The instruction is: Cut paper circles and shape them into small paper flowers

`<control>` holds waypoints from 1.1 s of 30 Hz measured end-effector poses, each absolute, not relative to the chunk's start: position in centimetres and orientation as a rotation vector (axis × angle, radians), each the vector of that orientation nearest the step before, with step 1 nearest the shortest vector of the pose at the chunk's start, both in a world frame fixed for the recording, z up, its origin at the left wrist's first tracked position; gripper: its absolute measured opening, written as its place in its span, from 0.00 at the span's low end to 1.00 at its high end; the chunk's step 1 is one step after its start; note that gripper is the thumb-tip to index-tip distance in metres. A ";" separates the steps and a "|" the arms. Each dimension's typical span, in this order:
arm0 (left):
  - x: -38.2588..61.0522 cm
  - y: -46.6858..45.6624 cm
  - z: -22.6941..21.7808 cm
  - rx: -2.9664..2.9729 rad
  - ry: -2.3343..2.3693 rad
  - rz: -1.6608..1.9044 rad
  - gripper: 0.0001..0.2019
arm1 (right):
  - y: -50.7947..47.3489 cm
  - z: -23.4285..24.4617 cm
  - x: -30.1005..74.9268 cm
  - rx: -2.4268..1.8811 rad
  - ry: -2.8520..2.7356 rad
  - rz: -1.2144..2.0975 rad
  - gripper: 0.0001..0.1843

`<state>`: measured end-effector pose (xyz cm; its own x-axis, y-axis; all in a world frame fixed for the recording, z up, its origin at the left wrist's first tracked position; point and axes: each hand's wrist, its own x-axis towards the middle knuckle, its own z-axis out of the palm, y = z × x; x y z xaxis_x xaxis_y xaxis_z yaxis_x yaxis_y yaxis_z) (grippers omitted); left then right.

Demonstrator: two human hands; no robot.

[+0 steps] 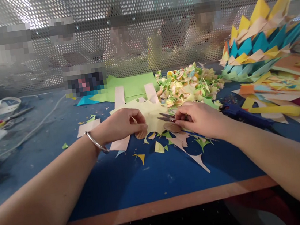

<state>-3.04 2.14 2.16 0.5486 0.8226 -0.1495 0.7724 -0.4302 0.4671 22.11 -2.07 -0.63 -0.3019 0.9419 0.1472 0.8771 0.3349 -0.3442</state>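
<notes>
Mid-frame, the left hand [136,123]'s closed fingertips pinch the yellow paper [154,112]. The right hand [185,117]'s fingers wrap the scissors [165,117], blades parted at its right.

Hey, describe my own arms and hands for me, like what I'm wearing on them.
Both forearms are bare, with no sleeve showing. Your left wrist wears a smooth, rounded, silver-coloured bangle. Your left hand and right hand are ungloved, and nothing shows on the right wrist.
</notes>
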 end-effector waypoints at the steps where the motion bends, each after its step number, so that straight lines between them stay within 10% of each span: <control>1: -3.0 2.1 2.2 2.310 1.309 0.178 0.10 | -2.0 -0.7 22.1 -1.626 -2.291 0.275 0.04; 33: -0.7 0.7 0.9 2.673 1.287 0.460 0.19 | -1.9 0.6 22.0 -1.059 -1.073 1.192 0.02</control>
<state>-0.69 0.73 0.88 0.5875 0.7810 0.2120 0.7384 -0.6245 0.2545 22.04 -1.86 0.63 0.0645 0.9958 0.0651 -0.1692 0.0752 -0.9827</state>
